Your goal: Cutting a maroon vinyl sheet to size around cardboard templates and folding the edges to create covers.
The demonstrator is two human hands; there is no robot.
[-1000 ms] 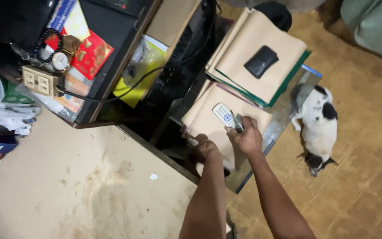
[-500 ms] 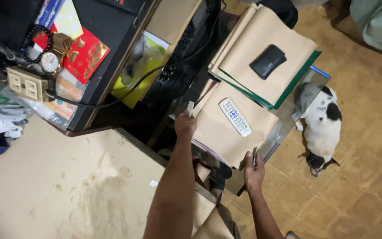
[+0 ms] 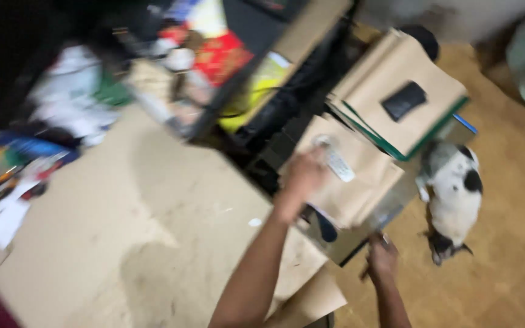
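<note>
- Reaching forward, your left hand (image 3: 302, 176) rests on the near stack of brown folders (image 3: 350, 182), right beside the white remote (image 3: 337, 163); the frame is blurred, so you cannot tell whether the fingers are spread flat or curled on the paper.
- Your right hand (image 3: 383, 260) sits lower, at the near edge of the glass tabletop (image 3: 390, 212), fingers curled; something small may be pinched in it, but the blur hides it.
- Those brown folders lie on the glass, just in front of a second folder stack (image 3: 396, 91) that carries a black wallet (image 3: 403, 101).
- Judging by their look, the folders are light, thin card: floppy, easily creased, and likely to slide over each other and over the glass.
- A good hold would be at the near edge of the stack, thumb on top and fingers under, with the other hand steadying the far side.
- The remote lies loose on top and would probably slip off if you tilt the stack.
- A black-and-white dog (image 3: 454, 197) stands on the floor (image 3: 518, 182) just beside the table.
- To your left, the beige desk (image 3: 123, 231) holds clutter along its far edge.
</note>
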